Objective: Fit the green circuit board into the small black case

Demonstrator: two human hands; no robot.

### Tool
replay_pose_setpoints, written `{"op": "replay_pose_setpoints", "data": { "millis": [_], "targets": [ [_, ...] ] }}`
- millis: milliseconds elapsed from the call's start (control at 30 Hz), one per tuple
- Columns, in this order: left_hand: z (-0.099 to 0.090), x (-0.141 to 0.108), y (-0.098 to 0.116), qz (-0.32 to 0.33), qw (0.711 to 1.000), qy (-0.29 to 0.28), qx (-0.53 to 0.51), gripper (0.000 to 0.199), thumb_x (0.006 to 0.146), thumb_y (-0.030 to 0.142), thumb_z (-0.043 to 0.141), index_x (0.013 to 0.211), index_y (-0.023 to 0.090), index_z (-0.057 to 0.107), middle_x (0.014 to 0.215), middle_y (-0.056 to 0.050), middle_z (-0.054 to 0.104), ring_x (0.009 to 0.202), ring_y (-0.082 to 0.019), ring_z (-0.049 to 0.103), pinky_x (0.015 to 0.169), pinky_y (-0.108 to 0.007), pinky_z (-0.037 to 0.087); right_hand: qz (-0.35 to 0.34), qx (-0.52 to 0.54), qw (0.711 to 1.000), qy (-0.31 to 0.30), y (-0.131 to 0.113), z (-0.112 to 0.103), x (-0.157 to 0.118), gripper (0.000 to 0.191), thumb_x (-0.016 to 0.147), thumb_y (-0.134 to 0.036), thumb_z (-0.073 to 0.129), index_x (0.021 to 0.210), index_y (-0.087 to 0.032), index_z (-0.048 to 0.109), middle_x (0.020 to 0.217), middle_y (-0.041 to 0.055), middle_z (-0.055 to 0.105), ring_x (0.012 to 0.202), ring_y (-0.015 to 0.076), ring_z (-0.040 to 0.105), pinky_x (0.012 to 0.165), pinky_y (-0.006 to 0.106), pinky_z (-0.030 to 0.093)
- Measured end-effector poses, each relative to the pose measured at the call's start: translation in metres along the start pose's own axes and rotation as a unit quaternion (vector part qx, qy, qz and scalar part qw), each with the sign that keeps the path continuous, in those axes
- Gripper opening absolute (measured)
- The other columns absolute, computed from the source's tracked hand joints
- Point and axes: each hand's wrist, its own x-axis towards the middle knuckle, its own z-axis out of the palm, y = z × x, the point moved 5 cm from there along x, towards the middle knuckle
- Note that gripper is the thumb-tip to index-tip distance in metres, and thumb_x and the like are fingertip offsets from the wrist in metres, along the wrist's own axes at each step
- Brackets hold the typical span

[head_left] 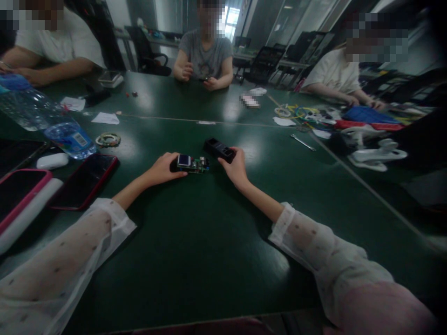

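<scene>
Between the thumb and fingers of my left hand (163, 169) is a small green circuit board (197, 165) with a little square screen at its left end. My right hand (238, 168) grips a black plastic case (217, 147) by its right end; the case is long and box-shaped, with openings in its upper face. The board and the case are close together over the middle of the table but apart from each other. Some fingertips of both hands are hidden behind what they hold.
Left of my hands are a red-edged phone (87, 179), a white earbud case (52, 161), a lying water bottle (70, 135) and a wire coil (108, 139). To the right are a wrench (303, 142), a white clamp-like object (377, 151) and cables (296, 111). Three people sit around the green table (195, 251).
</scene>
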Motion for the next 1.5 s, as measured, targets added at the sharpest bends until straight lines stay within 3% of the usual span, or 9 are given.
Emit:
{"op": "replay_pose_setpoints", "data": {
  "millis": [200,467,700,1167,1333,1500],
  "targets": [
    [-0.001,0.0,0.001,-0.001,1.0,-0.001,-0.002,0.056,0.08,0.057,0.066,0.123,0.023,0.055,0.118,-0.009,0.058,0.109,-0.029,0.054,0.091,-0.045,0.047,0.003,0.054,0.999,-0.003,-0.007,-0.002,-0.001,0.051,0.081,-0.038,0.067,0.123,-0.019,0.045,0.121,0.0139,0.055,0.112,0.0272,0.058,0.097,0.05,0.05],
    [0.0,0.001,0.001,0.004,1.0,0.002,0.007,0.055,0.079,0.057,0.067,0.122,0.023,0.055,0.118,-0.009,0.059,0.108,-0.029,0.055,0.091,-0.045,0.047,-0.069,0.052,0.996,-0.005,-0.038,-0.009,-0.009,0.055,0.088,-0.052,0.058,0.132,-0.024,0.04,0.126,0.0119,0.052,0.116,0.0267,0.056,0.099,0.049,0.051],
    [0.001,0.001,-0.001,-0.007,1.0,0.008,0.015,0.057,0.079,0.054,0.068,0.124,0.023,0.054,0.119,-0.01,0.059,0.111,-0.03,0.055,0.094,-0.047,0.046,-0.115,0.07,0.99,-0.034,-0.061,-0.014,-0.018,0.055,0.09,-0.048,0.058,0.137,-0.029,0.036,0.134,0.0097,0.048,0.124,0.0261,0.052,0.102,0.048,0.051],
    [0.001,0.001,-0.001,0.001,1.0,0.021,0.008,0.054,0.078,0.049,0.07,0.122,0.021,0.057,0.116,-0.011,0.059,0.106,-0.03,0.056,0.091,-0.048,0.048,-0.206,0.092,0.958,-0.175,-0.077,-0.001,-0.028,0.054,0.088,-0.042,0.062,0.135,-0.029,0.04,0.131,0.0092,0.051,0.122,0.0264,0.054,0.103,0.048,0.051],
    [0.003,0.001,-0.007,-0.018,0.999,0.028,-0.006,0.066,0.074,0.055,0.072,0.126,0.018,0.054,0.119,-0.014,0.058,0.109,-0.032,0.057,0.094,-0.051,0.046,-0.207,0.082,0.955,-0.196,-0.074,0.004,-0.027,0.054,0.088,-0.038,0.063,0.136,-0.028,0.04,0.131,0.0101,0.051,0.122,0.0277,0.054,0.102,0.05,0.05],
    [0.001,0.002,-0.002,0.015,0.999,0.04,-0.025,0.086,0.073,0.056,0.073,0.142,0.02,0.038,0.139,-0.016,0.049,0.127,-0.035,0.049,0.105,-0.051,0.04,-0.218,0.081,0.948,-0.217,-0.072,0.008,-0.027,0.054,0.087,-0.037,0.064,0.134,-0.025,0.041,0.128,0.0111,0.052,0.118,0.0267,0.056,0.101,0.048,0.05]
  ]
}}
